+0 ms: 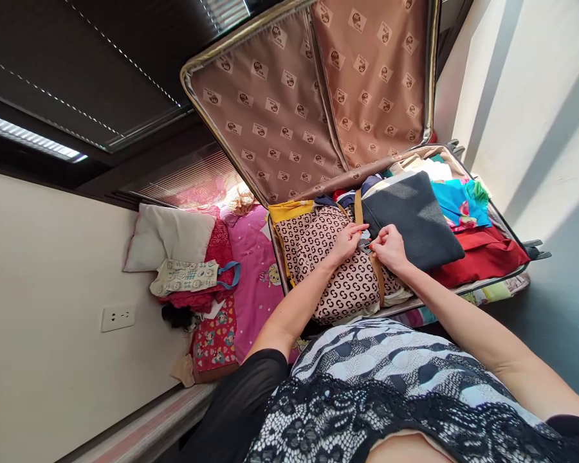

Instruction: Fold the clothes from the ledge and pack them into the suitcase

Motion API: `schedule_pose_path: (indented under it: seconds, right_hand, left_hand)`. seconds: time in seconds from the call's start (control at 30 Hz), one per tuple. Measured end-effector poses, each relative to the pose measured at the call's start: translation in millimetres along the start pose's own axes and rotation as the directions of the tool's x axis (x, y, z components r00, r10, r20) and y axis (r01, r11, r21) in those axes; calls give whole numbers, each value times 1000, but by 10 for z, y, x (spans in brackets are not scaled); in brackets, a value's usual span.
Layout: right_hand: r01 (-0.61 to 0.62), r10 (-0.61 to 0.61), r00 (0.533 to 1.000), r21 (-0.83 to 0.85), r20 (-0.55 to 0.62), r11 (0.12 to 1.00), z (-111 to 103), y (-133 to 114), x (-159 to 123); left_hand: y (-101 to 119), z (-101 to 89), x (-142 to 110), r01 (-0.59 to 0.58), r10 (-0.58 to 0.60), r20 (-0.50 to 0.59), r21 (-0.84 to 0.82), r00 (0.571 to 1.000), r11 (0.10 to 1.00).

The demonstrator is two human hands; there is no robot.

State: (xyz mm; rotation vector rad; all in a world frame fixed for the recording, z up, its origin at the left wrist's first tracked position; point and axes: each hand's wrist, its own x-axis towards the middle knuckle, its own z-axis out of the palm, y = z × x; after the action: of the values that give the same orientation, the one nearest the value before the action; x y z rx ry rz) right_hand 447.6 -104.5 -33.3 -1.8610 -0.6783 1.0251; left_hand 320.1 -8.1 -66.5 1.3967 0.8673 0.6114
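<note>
A large suitcase (427,71) lies with its lid raised, its base packed with clothes. Across the packed clothes runs a tan elastic strap (377,276) with a small buckle (365,243) near its middle. My left hand (347,244) is closed at the buckle's left side, index finger pointing across it. From the right, my right hand (390,248) pinches the strap's lower part at the buckle. Whether the buckle is fastened is hidden by my fingers. Under my left hand lies a pink patterned cloth (303,247); a dark grey flat pouch (412,215) rests beside my right hand.
Red cloth (487,254) and blue flowered cloth (463,202) fill the suitcase's right side. On the left lie a pink bedspread (251,283), a white pillow (174,235) and a printed cloth bag (186,276). Walls stand on both sides.
</note>
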Motion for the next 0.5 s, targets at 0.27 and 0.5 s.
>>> schedule_pose_path:
  seconds: [0.27,0.5]
  right_hand:
    - [85,-97,989,-102,-109,991,101,93,35]
    - [70,-90,990,-176,-109,982,91,81,119]
  left_hand:
    - [-30,73,57,114,-120,-22,-181,993,977]
    - [57,71,5,151,-152,8,-171,988,974]
